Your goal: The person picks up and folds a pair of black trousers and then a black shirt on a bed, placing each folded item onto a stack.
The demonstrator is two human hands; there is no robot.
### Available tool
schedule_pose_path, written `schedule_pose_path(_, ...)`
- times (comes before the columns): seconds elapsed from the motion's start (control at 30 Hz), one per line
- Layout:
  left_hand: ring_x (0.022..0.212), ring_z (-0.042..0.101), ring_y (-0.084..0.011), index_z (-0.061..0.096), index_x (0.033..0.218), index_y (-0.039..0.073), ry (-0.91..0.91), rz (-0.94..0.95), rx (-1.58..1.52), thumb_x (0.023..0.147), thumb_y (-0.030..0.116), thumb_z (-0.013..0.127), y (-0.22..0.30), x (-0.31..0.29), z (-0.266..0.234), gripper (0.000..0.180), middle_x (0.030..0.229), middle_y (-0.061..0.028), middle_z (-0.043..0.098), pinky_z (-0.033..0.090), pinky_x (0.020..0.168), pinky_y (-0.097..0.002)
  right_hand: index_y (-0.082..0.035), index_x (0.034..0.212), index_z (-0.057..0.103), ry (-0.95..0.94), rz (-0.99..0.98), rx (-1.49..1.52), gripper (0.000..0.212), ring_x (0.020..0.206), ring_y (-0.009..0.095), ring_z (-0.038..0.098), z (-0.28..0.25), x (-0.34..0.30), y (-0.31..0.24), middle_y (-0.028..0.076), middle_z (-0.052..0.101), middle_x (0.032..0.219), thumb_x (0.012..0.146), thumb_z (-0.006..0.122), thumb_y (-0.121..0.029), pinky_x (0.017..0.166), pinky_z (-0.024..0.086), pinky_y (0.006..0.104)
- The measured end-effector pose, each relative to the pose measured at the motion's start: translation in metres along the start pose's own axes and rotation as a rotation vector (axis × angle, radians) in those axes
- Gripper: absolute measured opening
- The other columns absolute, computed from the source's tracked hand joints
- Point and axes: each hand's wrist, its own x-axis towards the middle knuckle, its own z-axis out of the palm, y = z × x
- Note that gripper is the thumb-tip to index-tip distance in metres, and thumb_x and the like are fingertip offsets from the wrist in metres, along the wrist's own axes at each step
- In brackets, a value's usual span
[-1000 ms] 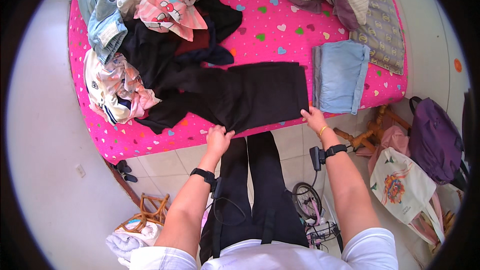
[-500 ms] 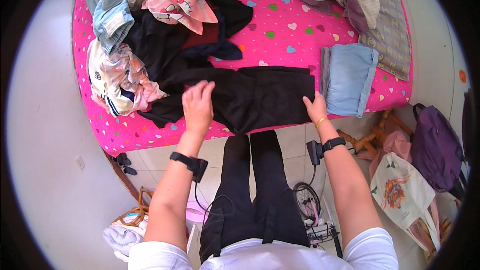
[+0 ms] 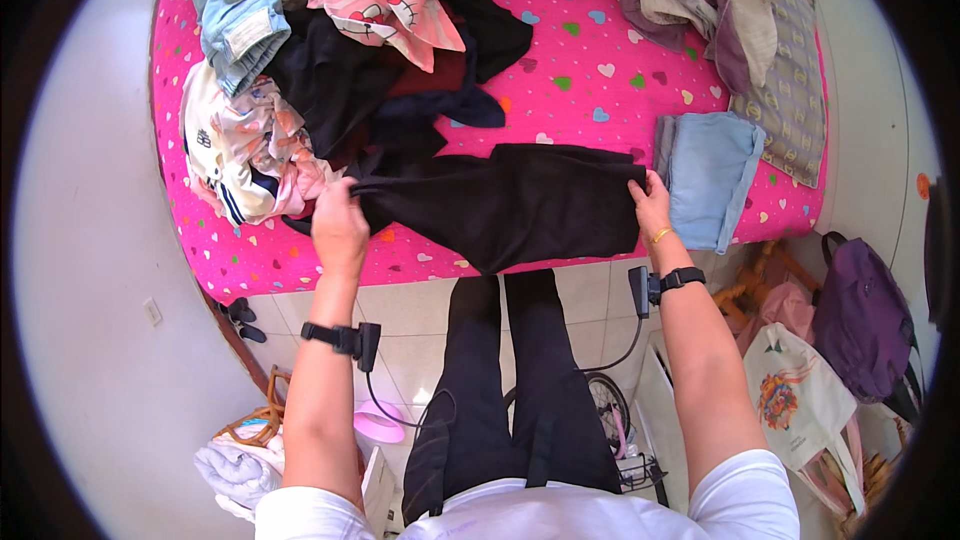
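A pair of black trousers (image 3: 540,202) lies stretched sideways along the near edge of the bed, folded lengthwise, with a pointed corner hanging toward me. My left hand (image 3: 340,228) is closed on their left end, beside the heap of clothes; its fingertips are partly hidden in the fabric. At the right end, my right hand (image 3: 651,202) pinches the edge between thumb and fingers. Just past that hand lies a folded light-blue denim garment (image 3: 712,180), with a grey folded piece (image 3: 664,145) showing at its left side.
The pink heart-patterned bedspread (image 3: 560,45) carries a clothes heap with pale jeans (image 3: 240,35), a pink striped garment (image 3: 385,0) and a white printed top (image 3: 215,140). Purple-grey bedding (image 3: 700,0) lies far right. A purple backpack (image 3: 865,305) and cream tote bag (image 3: 795,390) stand right.
My left hand has moved left and closed on the trousers' left end, pulling them straighter. The right hand now pinches the right edge. The view has shifted slightly.
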Motion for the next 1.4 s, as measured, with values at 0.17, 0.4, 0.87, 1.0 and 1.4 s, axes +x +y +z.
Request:
schedule_pose_path(0.17,0.090,0.069,-0.0379,0.065,0.113,0.007,0.171,-0.072,0.062,0.099,0.012,0.062,-0.019,0.011,-0.043,0.016,0.099,-0.0177,0.071,0.053,0.076,-0.0424,-0.002,0.113,0.063,0.068,-0.063,-0.117,0.018,0.093,0.014,0.061,-0.007,0.026,0.016,0.004,0.068,0.100,0.096,0.064,-0.003,0.086,0.049,0.0290)
schedule_pose_path(0.4,0.077,0.067,-0.0312,0.066,0.101,0.013,-0.022,-0.005,0.232,0.090,0.024,0.072,-0.021,0.014,-0.029,0.017,0.084,-0.0090,0.067,0.050,0.066,-0.0422,0.000,0.141,0.044,0.060,-0.079,-0.489,0.063,0.121,0.037,0.061,-0.016,0.036,0.033,0.025,0.063,0.128,0.086,0.075,-0.010,0.104,0.047,0.0410)
schedule_pose_path(0.87,0.077,0.069,-0.0348,0.067,0.101,0.013,-0.211,-0.074,0.455,0.086,0.040,0.074,-0.051,0.005,-0.050,0.032,0.090,-0.0113,0.070,0.053,0.064,-0.0442,-0.008,0.150,0.034,-0.045,0.056,-0.878,0.081,0.115,0.046,0.060,-0.001,-0.023,-0.026,0.028,0.063,0.121,0.079,0.071,0.006,0.098,0.049,0.0505)
schedule_pose_path(1.0,0.081,0.070,-0.0360,0.066,0.105,0.012,-0.278,-0.188,0.294,0.085,0.043,0.075,-0.019,0.003,-0.048,0.038,0.091,-0.0137,0.072,0.054,0.067,-0.0450,-0.010,0.153,0.032,0.026,-0.101,-1.011,0.089,0.122,0.044,0.052,0.015,-0.040,-0.037,0.024,0.054,0.131,0.076,0.074,0.003,0.106,0.043,0.0492)
schedule_pose_path(1.4,0.111,0.062,-0.0385,0.049,0.141,0.007,-0.588,0.148,-0.429,0.086,0.008,0.072,0.177,-0.025,0.008,0.060,0.118,-0.0196,0.064,0.052,0.094,-0.0452,-0.021,0.154,0.038,-0.145,-0.273,-1.008,0.089,0.140,0.046,0.034,0.045,-0.094,-0.068,0.026,0.029,0.157,0.076,0.079,-0.007,0.116,0.033,0.0540)
